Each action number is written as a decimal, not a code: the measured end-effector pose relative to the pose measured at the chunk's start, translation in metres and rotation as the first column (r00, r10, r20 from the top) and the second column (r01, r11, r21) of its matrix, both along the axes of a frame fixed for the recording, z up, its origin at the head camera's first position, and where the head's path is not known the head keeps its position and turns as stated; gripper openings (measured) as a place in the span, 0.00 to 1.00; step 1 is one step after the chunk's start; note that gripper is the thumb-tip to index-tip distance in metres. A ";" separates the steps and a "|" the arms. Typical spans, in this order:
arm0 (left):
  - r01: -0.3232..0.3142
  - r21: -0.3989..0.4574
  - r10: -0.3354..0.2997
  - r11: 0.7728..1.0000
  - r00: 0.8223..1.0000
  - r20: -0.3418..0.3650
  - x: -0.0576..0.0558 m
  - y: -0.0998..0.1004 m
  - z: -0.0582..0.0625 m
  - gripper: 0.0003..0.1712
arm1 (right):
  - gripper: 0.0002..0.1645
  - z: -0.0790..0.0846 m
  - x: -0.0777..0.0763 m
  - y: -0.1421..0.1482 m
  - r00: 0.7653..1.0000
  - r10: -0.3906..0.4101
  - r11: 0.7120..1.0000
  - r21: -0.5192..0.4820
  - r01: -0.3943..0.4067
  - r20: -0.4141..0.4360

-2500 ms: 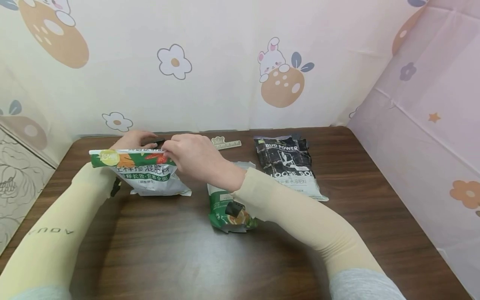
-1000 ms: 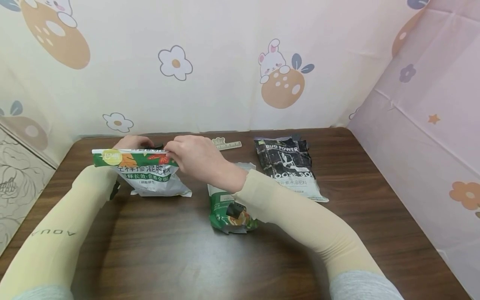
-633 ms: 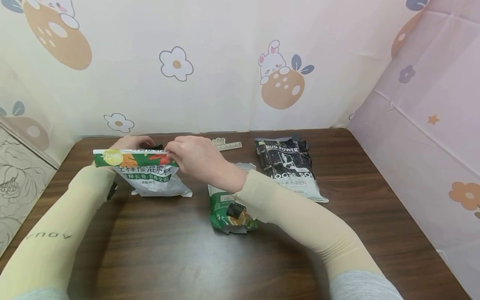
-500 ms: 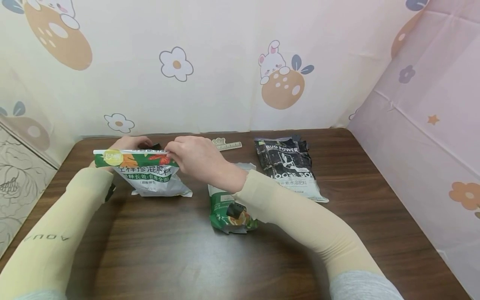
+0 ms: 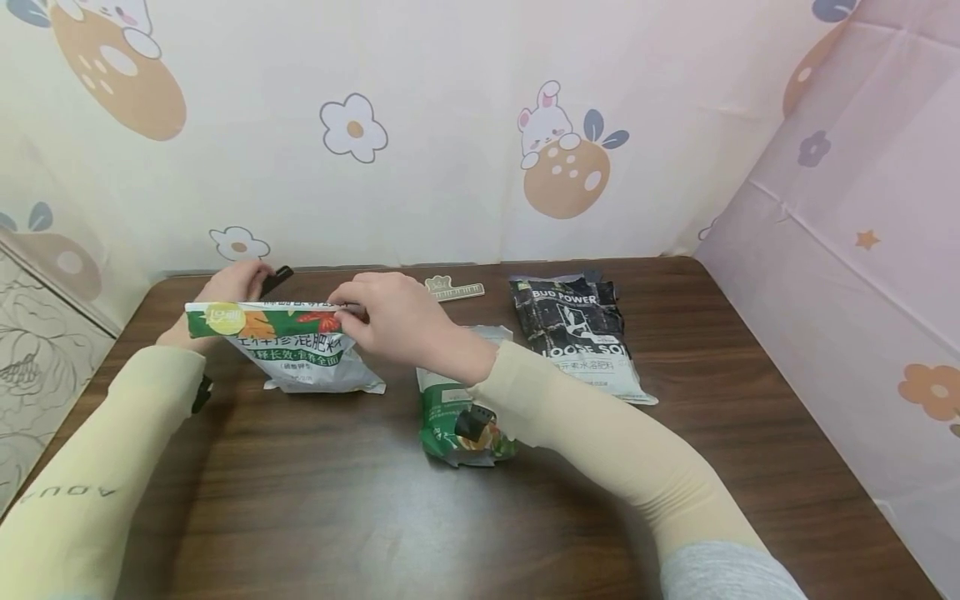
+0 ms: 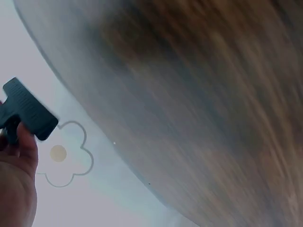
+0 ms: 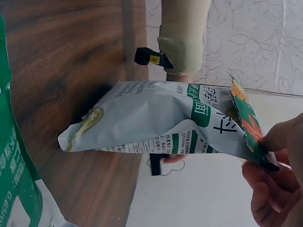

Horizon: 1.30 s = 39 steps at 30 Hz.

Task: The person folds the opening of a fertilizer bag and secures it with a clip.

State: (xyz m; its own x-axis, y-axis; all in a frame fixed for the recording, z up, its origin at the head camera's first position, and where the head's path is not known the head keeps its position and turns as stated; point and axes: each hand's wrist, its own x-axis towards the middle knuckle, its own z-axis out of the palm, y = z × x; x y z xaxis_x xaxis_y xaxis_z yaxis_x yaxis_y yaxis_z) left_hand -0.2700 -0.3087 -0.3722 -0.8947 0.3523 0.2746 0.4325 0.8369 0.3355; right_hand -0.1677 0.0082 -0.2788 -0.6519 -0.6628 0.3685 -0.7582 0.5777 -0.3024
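Observation:
A white and green fertilizer bag [image 5: 307, 362] stands upright on the table, its top folded over into a green strip [image 5: 262, 321]. My right hand [image 5: 397, 321] pinches the right end of this fold between thumb and fingers. The right wrist view shows the bag [image 7: 147, 113] from its side, and a small dark tip at the pinched corner. Behind the bag, my left hand [image 5: 228, 287] pinches a black clip [image 5: 277, 282], held apart from the fold. In the left wrist view the clip [image 6: 31, 111] has a wide, flat, ribbed jaw.
Near my right forearm lies a green and white bag [image 5: 457, 421], partly covered by the arm. Right of it is a black and white "Loose Soil" bag [image 5: 573, 325]. A cream clip-like piece with a piano-key print [image 5: 453, 289] lies at the table's back edge, by the patterned curtain [image 5: 442, 183].
My left hand has drawn back to the left and slightly up, away from behind the fold, bringing the black clip into view. My right hand keeps its hold; its thumb now shows lower.

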 end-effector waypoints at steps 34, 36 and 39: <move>-0.089 0.305 0.103 0.948 0.994 -0.029 0.057 -0.002 0.091 0.19 | 0.14 -0.001 -0.003 0.001 0.997 -0.008 0.999 -0.035 0.011 0.076; -0.062 0.312 0.086 0.948 0.994 -0.064 0.059 -0.001 0.095 0.20 | 0.14 -0.001 -0.002 0.001 0.996 -0.008 0.999 -0.031 0.011 0.085; -0.032 0.280 0.072 0.959 0.989 -0.133 0.063 0.003 0.100 0.23 | 0.14 -0.002 -0.001 0.000 0.996 -0.009 1.000 -0.028 0.011 0.085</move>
State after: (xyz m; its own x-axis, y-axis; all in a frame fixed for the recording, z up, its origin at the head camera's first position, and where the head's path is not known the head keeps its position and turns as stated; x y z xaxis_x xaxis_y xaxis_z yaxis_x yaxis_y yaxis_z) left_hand -0.2072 -0.3057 -0.2718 -0.8551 0.1990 0.4788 0.4505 0.7423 0.4960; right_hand -0.1684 0.0086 -0.2805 -0.6882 -0.6460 0.3302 -0.7233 0.5752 -0.3821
